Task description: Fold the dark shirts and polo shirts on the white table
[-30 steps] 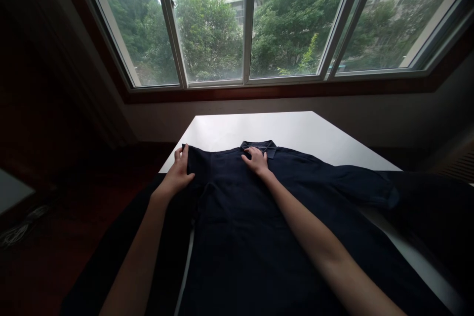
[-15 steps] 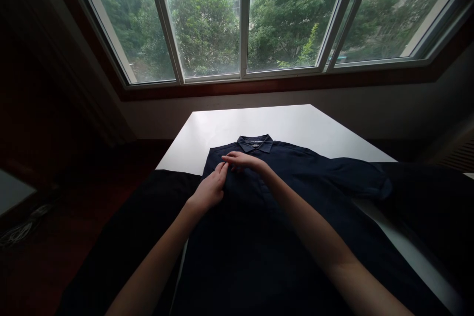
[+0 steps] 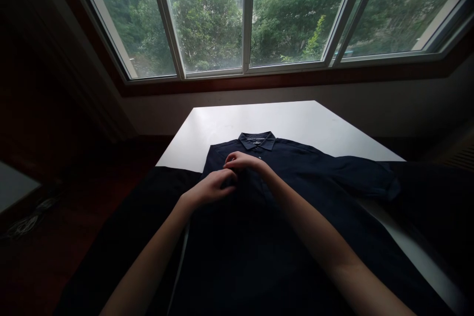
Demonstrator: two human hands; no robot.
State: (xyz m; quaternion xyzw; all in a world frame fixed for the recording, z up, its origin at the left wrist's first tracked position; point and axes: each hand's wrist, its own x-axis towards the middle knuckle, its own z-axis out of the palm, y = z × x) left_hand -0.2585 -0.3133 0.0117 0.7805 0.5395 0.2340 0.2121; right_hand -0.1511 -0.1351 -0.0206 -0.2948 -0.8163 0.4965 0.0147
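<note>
A dark navy shirt (image 3: 292, 173) lies spread on a white table (image 3: 281, 118), its collar (image 3: 257, 140) toward the window. Over the upper left part of the shirt, my left hand (image 3: 213, 187) has its fingers bent, with the thumb a little apart from them. My right hand (image 3: 240, 161) is just beyond it, its fingers curled and bent downward, the fingertips close to those of my left hand. What lies between the fingertips is too dark and small to make out.
Black cloth (image 3: 163, 192) hangs over the table's left side, and more dark cloth lies at the right. Beyond the table is a wide window (image 3: 207, 71) in a brown frame. Cables (image 3: 25, 222) lie on the dark red floor at the left.
My left hand has turned and shifted slightly right, its fingers now bent instead of pointing up. The right hand's fingers have curled more. The view has tilted slightly.
</note>
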